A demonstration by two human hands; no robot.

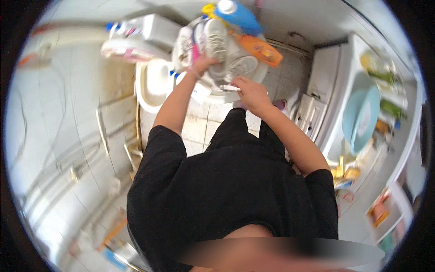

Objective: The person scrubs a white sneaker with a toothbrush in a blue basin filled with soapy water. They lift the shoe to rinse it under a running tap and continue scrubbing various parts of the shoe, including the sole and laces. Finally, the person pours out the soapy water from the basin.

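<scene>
Several white sneakers lie together on a rounded white surface (259, 75) in front of me. My left hand (203, 66) is closed at the near end of an upright-looking sneaker (215, 38), beside a bright pink strip (195, 53). Another sneaker (183, 45) lies to its left, and a third sneaker (243, 67) to its right. My right hand (253, 94) pinches a slim white object with a dark tip (230, 88), just short of the third sneaker. Blur hides what kind of object it is.
A blue bottle with a white cap (238, 17) and an orange packet (262, 51) sit behind the sneakers. To the left are a white basin-like fixture (156, 84) and a white jug (159, 29). On the right, a light-blue washbasin (361, 119) rests on a white counter.
</scene>
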